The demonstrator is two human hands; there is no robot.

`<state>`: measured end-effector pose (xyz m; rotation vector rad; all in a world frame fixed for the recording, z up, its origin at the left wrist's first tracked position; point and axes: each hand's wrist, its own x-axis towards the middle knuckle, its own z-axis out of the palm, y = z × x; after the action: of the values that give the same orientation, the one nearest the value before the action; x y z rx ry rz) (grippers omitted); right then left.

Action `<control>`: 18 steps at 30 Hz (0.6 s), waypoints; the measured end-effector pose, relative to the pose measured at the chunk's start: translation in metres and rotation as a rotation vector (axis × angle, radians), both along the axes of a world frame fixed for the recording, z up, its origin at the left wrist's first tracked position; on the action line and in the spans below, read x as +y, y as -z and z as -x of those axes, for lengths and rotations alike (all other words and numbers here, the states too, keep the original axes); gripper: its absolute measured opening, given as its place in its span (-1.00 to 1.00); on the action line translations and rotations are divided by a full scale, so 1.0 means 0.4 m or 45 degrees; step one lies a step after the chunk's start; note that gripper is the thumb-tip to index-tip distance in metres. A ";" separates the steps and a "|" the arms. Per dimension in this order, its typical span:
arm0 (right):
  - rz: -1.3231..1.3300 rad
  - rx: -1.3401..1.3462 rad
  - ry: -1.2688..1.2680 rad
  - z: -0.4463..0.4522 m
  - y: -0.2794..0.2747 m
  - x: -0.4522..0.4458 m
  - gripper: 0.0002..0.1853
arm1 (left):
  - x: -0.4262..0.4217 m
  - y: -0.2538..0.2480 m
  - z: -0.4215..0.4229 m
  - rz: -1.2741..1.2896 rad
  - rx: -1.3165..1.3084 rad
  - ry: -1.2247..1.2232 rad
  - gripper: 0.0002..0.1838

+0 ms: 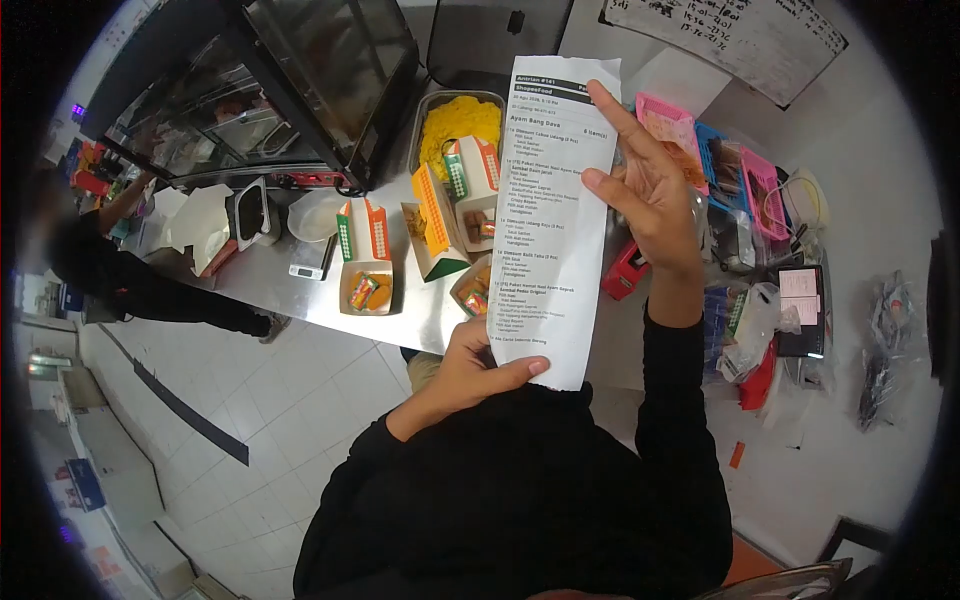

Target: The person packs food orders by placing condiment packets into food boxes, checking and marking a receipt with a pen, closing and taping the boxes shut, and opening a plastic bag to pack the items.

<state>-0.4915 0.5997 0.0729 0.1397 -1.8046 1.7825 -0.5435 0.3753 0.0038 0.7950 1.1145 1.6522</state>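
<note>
A long printed paper receipt [550, 230] is held up in front of the body. My left hand [465, 378] pinches its lower left corner, thumb on the printed side. At the upper right edge, my right hand [645, 185] grips the paper, its thumb and a finger over the print. Behind the receipt, on the metal counter, stand an open food box [367, 290] with fried pieces and a sachet, a tall yellow box [436, 228], another open box [478, 225] and a partly hidden box [470, 292].
A tray of yellow rice [462, 125] sits at the counter's back beside a glass display case [290, 90]. A small scale [308, 265] lies near the front edge. Pink baskets [765, 195] and packaging are at the right. Another person [150, 275] stands at the left.
</note>
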 end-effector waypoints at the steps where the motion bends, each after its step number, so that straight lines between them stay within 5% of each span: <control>1: 0.017 -0.015 -0.007 -0.005 -0.001 0.001 -0.34 | -0.002 0.003 0.000 0.013 0.010 0.008 -0.70; 18: 0.001 0.040 0.050 -0.047 -0.009 -0.029 -0.36 | -0.014 0.012 -0.016 0.014 0.052 0.053 -0.70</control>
<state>-0.4728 0.5881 0.0765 0.1301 -1.7728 1.7443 -0.5370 0.3696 -0.0009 0.8430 1.1269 1.6004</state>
